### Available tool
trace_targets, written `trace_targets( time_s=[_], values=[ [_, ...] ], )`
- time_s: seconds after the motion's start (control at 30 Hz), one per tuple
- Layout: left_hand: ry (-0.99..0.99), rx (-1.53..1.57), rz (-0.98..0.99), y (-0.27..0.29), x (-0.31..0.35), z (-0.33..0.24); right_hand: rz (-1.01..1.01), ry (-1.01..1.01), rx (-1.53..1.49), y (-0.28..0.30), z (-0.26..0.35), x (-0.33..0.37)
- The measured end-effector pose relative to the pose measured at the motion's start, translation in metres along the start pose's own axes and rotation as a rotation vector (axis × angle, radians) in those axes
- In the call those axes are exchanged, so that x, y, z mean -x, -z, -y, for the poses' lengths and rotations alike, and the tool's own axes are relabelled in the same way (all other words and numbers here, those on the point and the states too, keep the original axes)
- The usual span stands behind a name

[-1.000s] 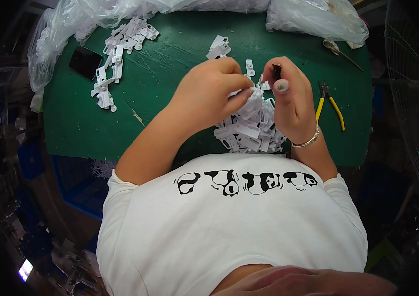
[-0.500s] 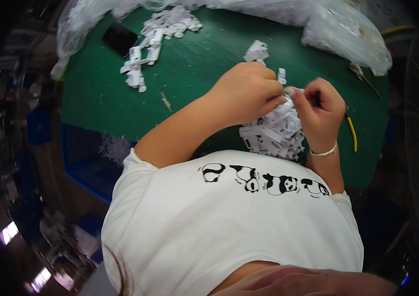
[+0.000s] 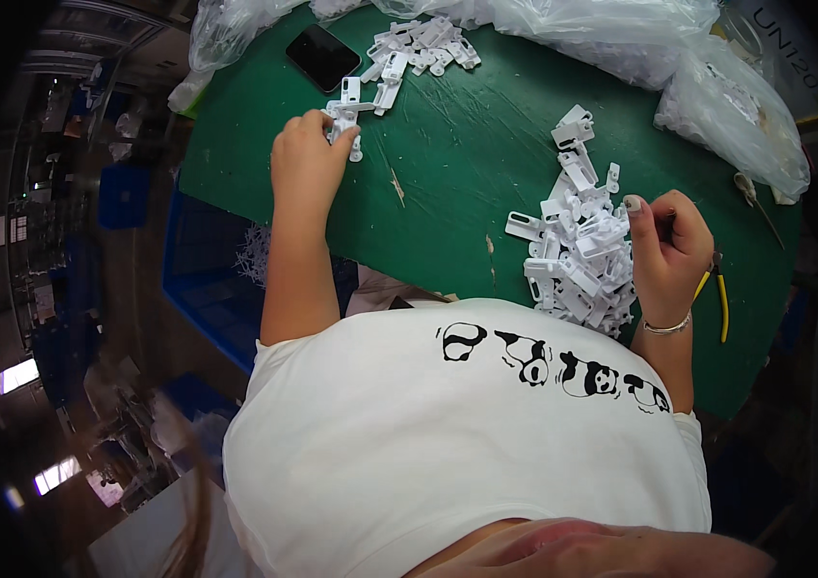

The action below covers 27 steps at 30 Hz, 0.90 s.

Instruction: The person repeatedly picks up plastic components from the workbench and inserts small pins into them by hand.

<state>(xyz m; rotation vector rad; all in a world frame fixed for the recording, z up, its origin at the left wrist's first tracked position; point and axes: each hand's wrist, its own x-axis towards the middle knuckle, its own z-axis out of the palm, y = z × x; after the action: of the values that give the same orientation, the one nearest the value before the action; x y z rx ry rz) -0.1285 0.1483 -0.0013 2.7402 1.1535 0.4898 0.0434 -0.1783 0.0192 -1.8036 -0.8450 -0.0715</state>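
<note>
At the near end of the left group of white plastic parts (image 3: 387,80), my left hand (image 3: 308,164) has its thumb and fingers closed around one white plastic part (image 3: 343,123). My right hand (image 3: 671,252) hovers at the right edge of a larger heap of white plastic parts (image 3: 578,250). Its fingers are curled and the thumb points up toward the heap; whatever lies in them, if anything, is hidden. The parts are small, with slots and rounded ends.
A black phone (image 3: 323,59) lies beside the left group on the green table (image 3: 438,183). Clear plastic bags (image 3: 732,120) line the far edge. Yellow-handled pliers (image 3: 723,299) and a thin pointed tool (image 3: 761,207) lie at right. A blue bin (image 3: 199,289) stands below the left edge.
My left hand has left the right hand and swung left to the far group of parts. My right hand stays by the heap, which is now uncovered. The whole view has shifted.
</note>
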Motion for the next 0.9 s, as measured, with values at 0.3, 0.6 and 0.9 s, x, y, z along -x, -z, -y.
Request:
trace_targets(
  time_s=[0.3,0.6,0.9],
  values=[
    [0.098,0.166,-0.026,0.017,0.004,-0.004,-0.011,-0.013,-0.009,-0.001,-0.006,0.002],
    [0.010,1.279,0.502,0.016,0.018,-0.099,-0.008,-0.045,0.013,0.001,0.001,-0.001],
    [0.044,1.747,1.098,0.000,0.023,-0.190,0.074,0.010,0.064,0.002,-0.002,-0.004]
  ],
)
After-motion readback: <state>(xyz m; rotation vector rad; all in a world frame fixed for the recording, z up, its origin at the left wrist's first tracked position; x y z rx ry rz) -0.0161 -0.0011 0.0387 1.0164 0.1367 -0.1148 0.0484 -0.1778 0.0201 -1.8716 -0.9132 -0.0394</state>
